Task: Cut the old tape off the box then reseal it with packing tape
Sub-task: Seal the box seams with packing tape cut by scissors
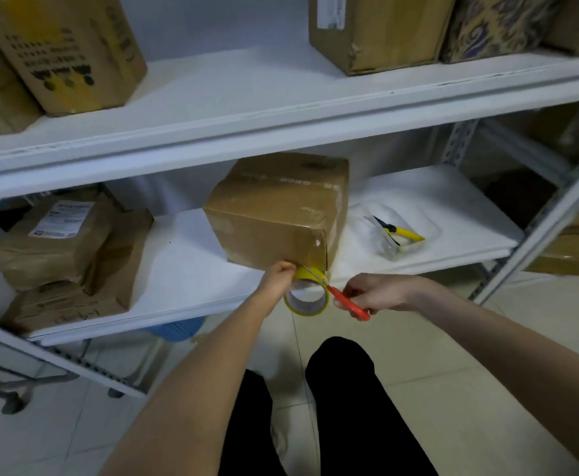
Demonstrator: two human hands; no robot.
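1. The box (274,214) stood at twelve o'clock of both hands.
2. The left hand (277,278) gripped the tape roll (307,298); the right hand (377,292), at three o'clock, gripped red scissors (348,302).
3. Resealing seemed nearly done; severing the tape remained.

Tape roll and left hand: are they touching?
Touching. The head view shows the left hand gripping the top of the yellow tape roll, no gap between them, at the near corner of the box.

The person's forearms (212,365) are bare from the lower edge of the frame up to the left hand (277,278) and right hand (380,293). At bottom centre, plain black trousers (349,407) cover both legs, loose-fitting and unmarked.
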